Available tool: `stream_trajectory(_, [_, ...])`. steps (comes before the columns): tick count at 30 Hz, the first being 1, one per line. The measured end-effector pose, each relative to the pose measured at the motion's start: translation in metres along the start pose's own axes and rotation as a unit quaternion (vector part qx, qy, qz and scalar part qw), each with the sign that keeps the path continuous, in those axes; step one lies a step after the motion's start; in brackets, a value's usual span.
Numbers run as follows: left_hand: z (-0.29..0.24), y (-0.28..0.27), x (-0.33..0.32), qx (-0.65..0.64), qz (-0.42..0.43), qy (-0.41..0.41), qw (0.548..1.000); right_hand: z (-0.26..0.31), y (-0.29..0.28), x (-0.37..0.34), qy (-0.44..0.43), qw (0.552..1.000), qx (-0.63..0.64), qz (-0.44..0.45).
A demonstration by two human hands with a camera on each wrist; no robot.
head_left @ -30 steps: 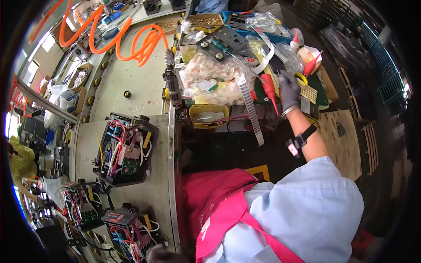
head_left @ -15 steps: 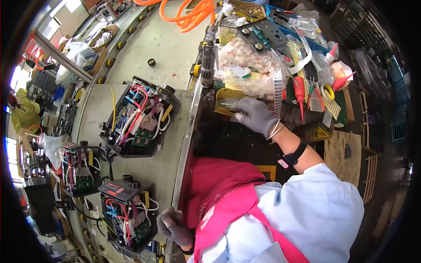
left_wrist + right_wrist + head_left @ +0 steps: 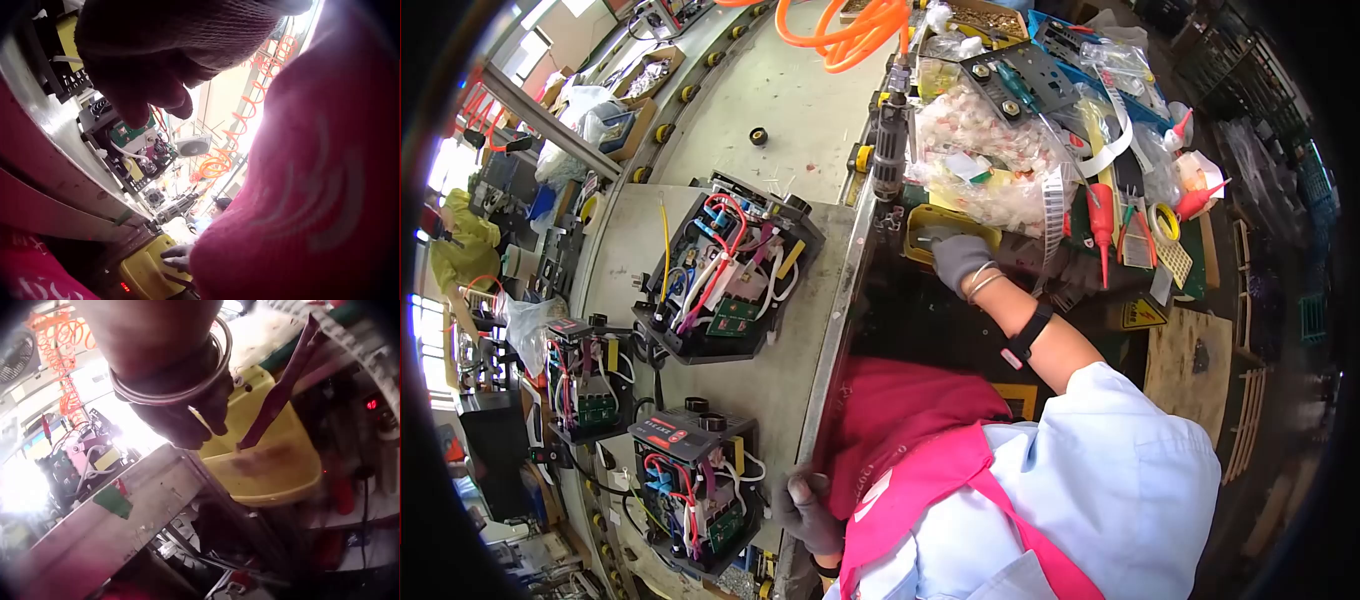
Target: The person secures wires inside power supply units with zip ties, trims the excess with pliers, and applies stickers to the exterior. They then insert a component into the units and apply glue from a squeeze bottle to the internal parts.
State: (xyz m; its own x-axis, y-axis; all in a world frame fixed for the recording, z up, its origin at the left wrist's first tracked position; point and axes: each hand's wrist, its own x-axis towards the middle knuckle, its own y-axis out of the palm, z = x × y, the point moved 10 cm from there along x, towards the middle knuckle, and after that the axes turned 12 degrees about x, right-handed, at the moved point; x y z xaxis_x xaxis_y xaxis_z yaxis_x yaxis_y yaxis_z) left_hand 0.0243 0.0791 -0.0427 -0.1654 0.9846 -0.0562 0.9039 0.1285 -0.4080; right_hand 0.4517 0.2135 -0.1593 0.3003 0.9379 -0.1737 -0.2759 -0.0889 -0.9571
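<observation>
In the head view the grey-gloved right hand [image 3: 962, 264] reaches into a yellow bin [image 3: 953, 213] under the bench's right edge. Its fingers point down into the bin, and what lies beneath them is hidden. The right wrist view shows the same hand [image 3: 187, 428] over the near side of the yellow bin [image 3: 281, 475], with a gap between the fingers. The gloved left hand [image 3: 808, 515] hangs by the bench edge beside the apron, fingers loosely curled around nothing. Closest to it stands an opened black device [image 3: 700, 490] with red and white wires and a green circuit board.
Another wired device [image 3: 735, 265] sits farther up the bench, and a third [image 3: 585, 385] stands to the left. A power screwdriver [image 3: 889, 150] hangs at the bench edge on an orange coiled hose [image 3: 830, 45]. Bagged small parts [image 3: 990, 150] and a red squeeze bottle [image 3: 1101, 220] crowd the right.
The right hand has come from beside the red bottle, leftward to the yellow bin, then farther into it. The left hand came into fuller view by the bench edge. The head view has turned.
</observation>
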Motion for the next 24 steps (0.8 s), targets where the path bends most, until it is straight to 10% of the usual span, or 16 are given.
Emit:
stream_trajectory(8, [0.003,0.006,-0.001,0.001,0.004,-0.031,1.000,-0.005,0.007,0.009,-0.097,0.987,0.080,0.096])
stream_trajectory(15, [-0.005,0.024,0.004,-0.034,0.064,-0.020,0.997,-0.001,-0.053,-0.022,-0.149,0.981,0.115,-0.041])
stream_trajectory(19, [-0.006,0.051,0.018,-0.021,0.125,0.031,0.991,0.064,-0.136,-0.098,-0.343,0.878,0.215,-0.256])
stream_trajectory(24, [-0.052,0.105,0.042,-0.024,0.185,0.148,0.971,0.185,-0.127,-0.132,-0.454,0.798,0.377,-0.123])
